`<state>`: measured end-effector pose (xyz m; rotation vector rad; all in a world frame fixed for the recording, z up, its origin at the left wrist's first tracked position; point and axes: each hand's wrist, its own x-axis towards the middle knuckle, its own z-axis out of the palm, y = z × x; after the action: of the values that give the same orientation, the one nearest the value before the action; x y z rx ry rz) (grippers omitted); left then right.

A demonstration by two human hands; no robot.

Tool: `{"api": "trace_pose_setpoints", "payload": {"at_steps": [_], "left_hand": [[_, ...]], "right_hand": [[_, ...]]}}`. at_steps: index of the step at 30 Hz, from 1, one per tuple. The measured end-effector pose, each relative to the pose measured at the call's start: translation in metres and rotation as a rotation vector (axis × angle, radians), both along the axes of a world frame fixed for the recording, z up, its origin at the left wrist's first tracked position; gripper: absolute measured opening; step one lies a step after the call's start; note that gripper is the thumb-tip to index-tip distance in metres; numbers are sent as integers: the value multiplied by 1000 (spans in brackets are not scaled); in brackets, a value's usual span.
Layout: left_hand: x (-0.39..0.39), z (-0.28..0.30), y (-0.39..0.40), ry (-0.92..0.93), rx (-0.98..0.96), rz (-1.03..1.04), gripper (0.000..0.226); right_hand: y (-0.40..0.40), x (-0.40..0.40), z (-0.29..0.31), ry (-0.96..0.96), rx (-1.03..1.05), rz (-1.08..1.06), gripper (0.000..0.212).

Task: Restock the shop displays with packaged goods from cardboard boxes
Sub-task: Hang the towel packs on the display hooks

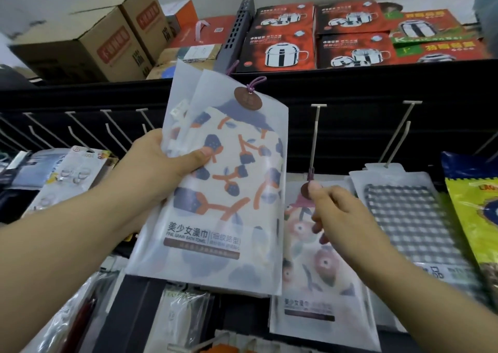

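Observation:
My left hand (159, 169) grips a stack of frosted bath towel packs (215, 191) by their left edge, thumb across the front one, which shows a blue and orange print. The stack is raised in front of the black peg wall. My right hand (339, 218) pinches the brown round tag (305, 191) of another towel pack (312, 285) with a pink floral print. That pack hangs from a white peg hook (314, 137) by a purple loop.
Bare white hooks (107, 129) line the wall to the left. A checked pack (412, 218) hangs on the right, a yellow bag (474, 212) beyond it. The top shelf carries cardboard boxes (89, 40) and red pot boxes (280, 48). More packaged goods hang below.

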<state>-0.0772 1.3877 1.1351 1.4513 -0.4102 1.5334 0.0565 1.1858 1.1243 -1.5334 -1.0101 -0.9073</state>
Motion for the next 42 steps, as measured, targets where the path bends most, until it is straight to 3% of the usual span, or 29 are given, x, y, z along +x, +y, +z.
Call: {"api": "trace_pose_setpoints", "payload": {"at_steps": [2, 4, 8, 12, 18, 42], "left_hand": [[0, 0, -2, -1, -17, -12, 33], [-1, 0, -4, 14, -19, -23, 33], [-4, 0, -4, 57, 8, -42, 23], [-1, 3, 4, 63, 7, 23, 25], [2, 6, 10, 86, -27, 19, 23], [4, 2, 8, 42, -47, 26, 16]], "right_hand": [[13, -14, 9, 142, -68, 251, 58], [24, -24, 12, 163, -145, 309, 70], [37, -25, 10, 146, -59, 391, 24], [28, -12, 8, 250, 6, 489, 13], [-27, 18, 4, 342, 122, 464, 16], [-69, 19, 10, 463, -52, 524, 21]]}}
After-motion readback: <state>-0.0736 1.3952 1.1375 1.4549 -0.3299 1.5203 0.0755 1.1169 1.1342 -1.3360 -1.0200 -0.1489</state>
